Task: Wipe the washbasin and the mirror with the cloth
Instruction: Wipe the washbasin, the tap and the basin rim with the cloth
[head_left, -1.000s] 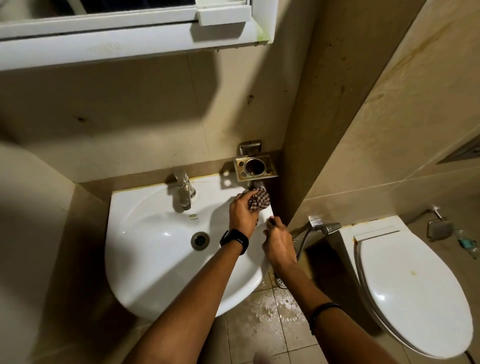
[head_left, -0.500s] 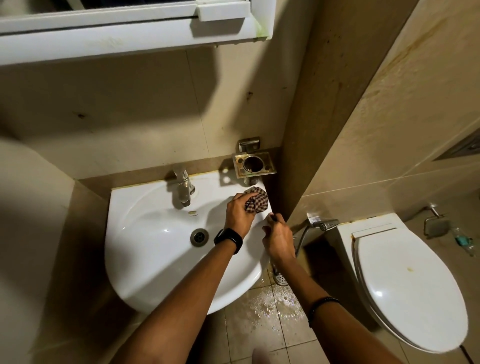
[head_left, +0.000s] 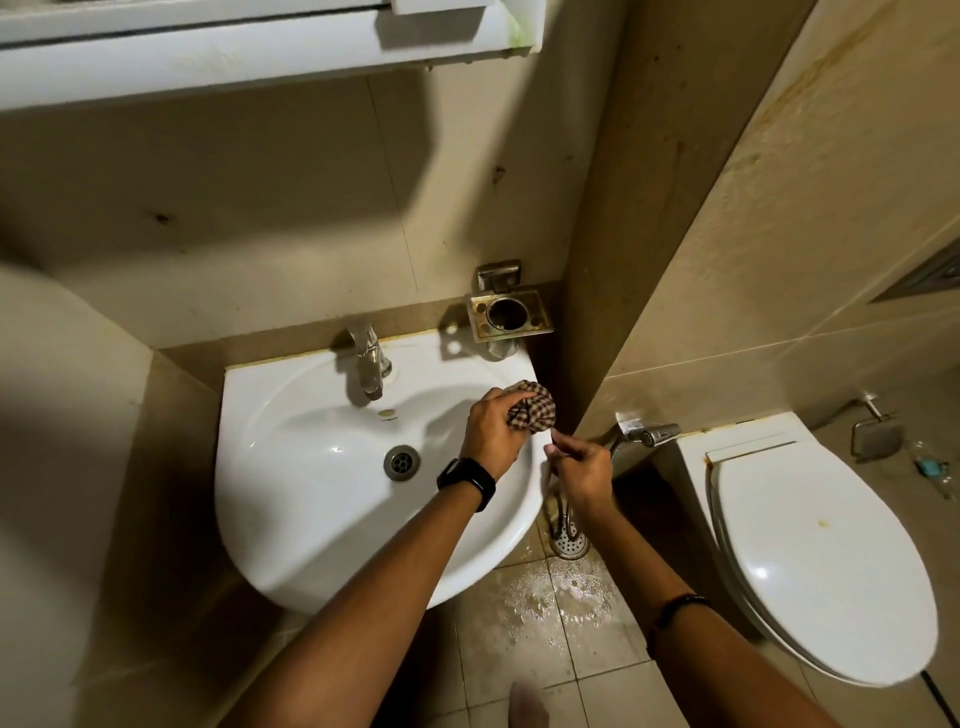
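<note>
Your left hand (head_left: 491, 431) sat just right of the middle of the frame, its fingers curled tight round the checked cloth (head_left: 532, 406), which was bunched into a ball and pressed against the back right corner of the washbasin (head_left: 311, 493), close to the wall corner. A black watch (head_left: 467, 480) was on that wrist. Your right hand (head_left: 582, 470) hung just beside and a little lower in the frame, at the basin's right rim, with its fingers (head_left: 560, 451) curled in near the cloth; I could not tell whether they pinched a bit of the fabric or held nothing. A dark band (head_left: 675, 608) circled that forearm. The tap (head_left: 370, 366) stood at the back of the basin, left of your hands, and the drain (head_left: 401, 462) lay in the bowl below it. A metal holder (head_left: 511, 314) was fixed to the wall above the cloth. A white frame (head_left: 208, 57) ran along the top of the picture. To the right stood a toilet (head_left: 821, 571) with its lid down, a hand spray (head_left: 649, 432) between it and the basin, and wet floor tiles (head_left: 561, 597) around a floor drain (head_left: 570, 543) under your right wrist
</note>
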